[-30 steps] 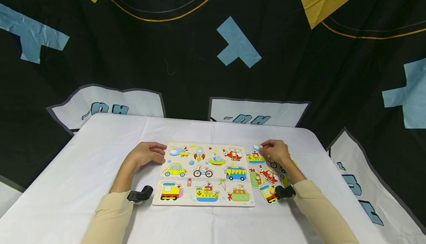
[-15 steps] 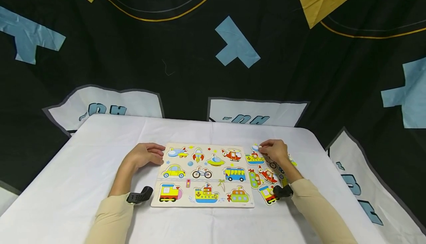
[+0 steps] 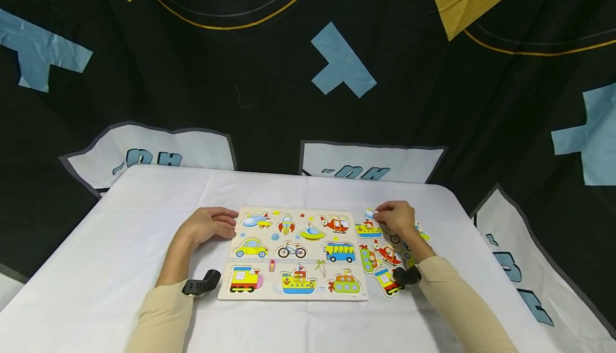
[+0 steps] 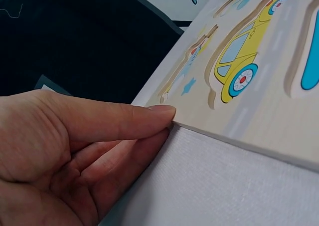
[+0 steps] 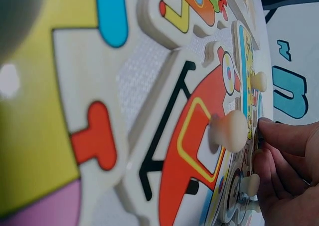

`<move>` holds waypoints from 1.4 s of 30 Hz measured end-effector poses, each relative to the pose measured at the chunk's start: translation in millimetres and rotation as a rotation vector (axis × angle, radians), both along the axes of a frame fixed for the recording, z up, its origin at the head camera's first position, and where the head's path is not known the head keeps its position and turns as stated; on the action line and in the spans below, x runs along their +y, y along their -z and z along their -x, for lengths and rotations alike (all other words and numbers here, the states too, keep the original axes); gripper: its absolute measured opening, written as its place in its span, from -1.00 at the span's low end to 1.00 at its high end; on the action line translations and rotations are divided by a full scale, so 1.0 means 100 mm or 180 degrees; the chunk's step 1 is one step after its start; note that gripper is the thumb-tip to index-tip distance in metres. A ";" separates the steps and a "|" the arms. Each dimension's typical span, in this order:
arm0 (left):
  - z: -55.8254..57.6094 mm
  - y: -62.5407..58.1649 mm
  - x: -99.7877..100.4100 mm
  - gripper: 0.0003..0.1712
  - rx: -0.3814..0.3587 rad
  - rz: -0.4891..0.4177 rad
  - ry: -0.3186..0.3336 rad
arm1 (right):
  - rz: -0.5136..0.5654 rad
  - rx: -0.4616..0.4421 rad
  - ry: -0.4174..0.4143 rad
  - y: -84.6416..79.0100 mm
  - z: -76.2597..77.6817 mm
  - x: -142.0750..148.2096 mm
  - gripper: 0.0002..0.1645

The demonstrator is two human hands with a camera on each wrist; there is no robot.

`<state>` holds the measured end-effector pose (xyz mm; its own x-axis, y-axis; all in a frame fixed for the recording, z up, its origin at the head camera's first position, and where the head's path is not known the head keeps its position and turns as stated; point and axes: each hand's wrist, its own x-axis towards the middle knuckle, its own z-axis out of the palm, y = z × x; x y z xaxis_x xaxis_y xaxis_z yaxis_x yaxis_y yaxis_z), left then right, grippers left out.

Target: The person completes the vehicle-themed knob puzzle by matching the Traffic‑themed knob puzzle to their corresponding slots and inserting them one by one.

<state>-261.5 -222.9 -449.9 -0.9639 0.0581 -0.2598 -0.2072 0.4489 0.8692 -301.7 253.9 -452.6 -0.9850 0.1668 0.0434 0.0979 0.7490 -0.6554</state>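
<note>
Barely anything is moving since the earlier head frames: both hands are keeping their places, and only the head view is drifting slightly. Black fabric (image 3: 202,91) is hanging behind, its pale panels (image 3: 372,160) carrying blue letter shapes that are not forming any readable word. Smooth white cloth (image 3: 269,327) is covering the table. On it, the flat rectangular wooden puzzle board (image 3: 260,295) is lying near the middle, its carved recesses showing printed vehicles. At its left edge, the left hand (image 3: 207,224) is resting, thumb and fingers loosely extended, their tips touching the wood. Beyond the board's right side, the right hand (image 3: 397,216) is bending its fingers and pinching a small blue-and-white piece (image 3: 369,214) at its edge; the exact contact is staying hidden. Just below, loose pieces are lying close together: the ship piece (image 3: 368,230), the submarine piece (image 3: 368,258), the red helicopter piece (image 3: 387,254) and the train piece (image 3: 387,282). Smallest of all, a rounded pale knob (image 5: 232,131) is standing up from the helicopter.
</note>
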 end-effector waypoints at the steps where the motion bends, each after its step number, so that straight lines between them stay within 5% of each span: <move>1: 0.00 0.01 -0.01 -0.31 -0.0010 -0.0011 -0.0005 | 0.0002 0.0002 0.0002 0.00 0.00 -0.01 -0.69; 14: -0.01 0.00 0.01 -0.33 0.0052 0.0087 -0.0010 | 0.0014 0.0069 0.0097 0.05 0.01 -0.05 -0.75; 25: -0.01 0.04 0.03 -0.36 0.0025 0.0051 -0.0053 | 0.0067 0.0088 0.0014 -0.06 0.02 -0.09 -0.73; 42: 0.01 0.01 0.02 -0.38 0.0008 0.0084 -0.0052 | 0.0134 0.0002 -0.0515 -0.35 0.02 -0.82 -0.81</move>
